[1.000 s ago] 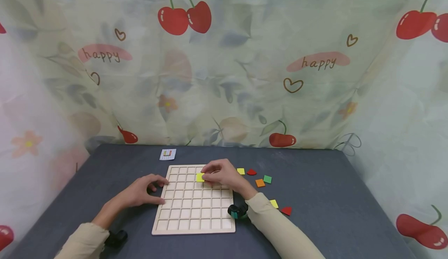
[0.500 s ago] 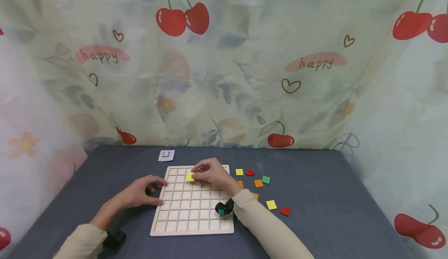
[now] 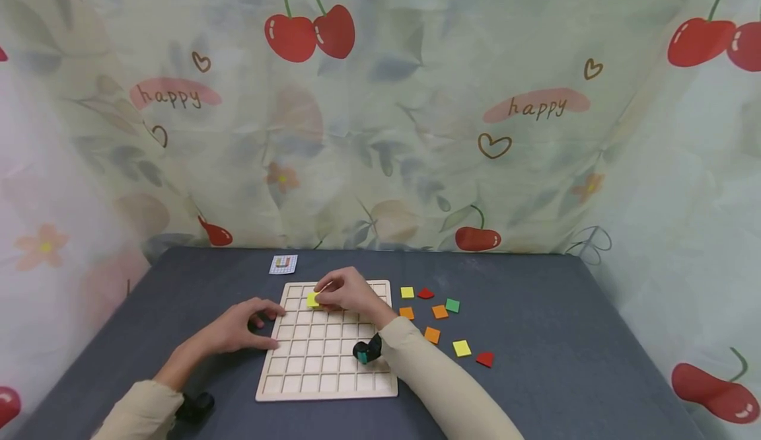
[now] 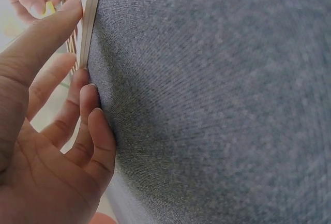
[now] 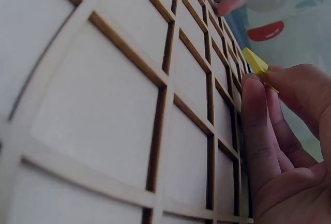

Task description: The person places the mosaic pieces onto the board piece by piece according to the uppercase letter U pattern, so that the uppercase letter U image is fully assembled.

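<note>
One board's (image 3: 327,396) edge meets relaxed left fingers (image 4: 102,138); right fingers (image 5: 256,110) pinch a yellow tile (image 5: 255,62) over its compartments (image 5: 108,94).

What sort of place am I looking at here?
Probably a small screened-off tabletop work area: a dark table with cherry-printed sheeting behind and at both sides, and a wooden grid board and loose coloured tiles on top.

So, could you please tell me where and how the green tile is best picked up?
I'd pinch the green tile by its far and near edges, coming from the right. It looks thin and lies flat on the table, so its edges are likely the best hold, and an orange tile sits close by its left side.
</note>
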The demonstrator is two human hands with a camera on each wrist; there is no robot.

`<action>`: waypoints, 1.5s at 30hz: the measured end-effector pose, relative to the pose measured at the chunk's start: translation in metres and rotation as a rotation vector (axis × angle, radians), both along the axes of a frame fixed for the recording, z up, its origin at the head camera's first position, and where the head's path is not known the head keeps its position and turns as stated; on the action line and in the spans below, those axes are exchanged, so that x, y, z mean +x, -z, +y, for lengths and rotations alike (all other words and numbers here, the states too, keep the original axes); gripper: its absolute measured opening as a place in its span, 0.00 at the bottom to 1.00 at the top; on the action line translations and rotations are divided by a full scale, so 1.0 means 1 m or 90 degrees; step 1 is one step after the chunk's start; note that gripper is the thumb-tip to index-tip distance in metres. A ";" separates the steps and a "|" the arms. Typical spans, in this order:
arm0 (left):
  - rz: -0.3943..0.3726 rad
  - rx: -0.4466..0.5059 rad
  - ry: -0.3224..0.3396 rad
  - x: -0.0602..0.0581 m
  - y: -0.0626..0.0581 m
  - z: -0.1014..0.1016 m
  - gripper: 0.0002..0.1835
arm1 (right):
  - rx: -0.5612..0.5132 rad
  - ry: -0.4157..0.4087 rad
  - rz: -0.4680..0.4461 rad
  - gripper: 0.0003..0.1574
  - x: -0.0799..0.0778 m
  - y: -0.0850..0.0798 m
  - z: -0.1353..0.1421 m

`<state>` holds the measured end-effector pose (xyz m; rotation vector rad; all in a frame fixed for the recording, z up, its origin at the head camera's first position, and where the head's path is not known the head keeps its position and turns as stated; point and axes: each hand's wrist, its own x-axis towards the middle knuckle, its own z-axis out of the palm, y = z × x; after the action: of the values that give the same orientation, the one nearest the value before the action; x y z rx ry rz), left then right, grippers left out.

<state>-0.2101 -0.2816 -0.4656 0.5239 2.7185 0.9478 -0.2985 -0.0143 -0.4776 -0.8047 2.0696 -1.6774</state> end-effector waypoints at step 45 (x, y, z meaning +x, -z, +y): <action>0.000 -0.007 -0.002 0.003 -0.003 0.002 0.30 | 0.208 0.062 0.108 0.06 0.002 -0.009 -0.030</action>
<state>-0.2076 -0.2791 -0.4621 0.5185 2.7231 0.9327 -0.2962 -0.0444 -0.4683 -0.7689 2.4494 -1.3011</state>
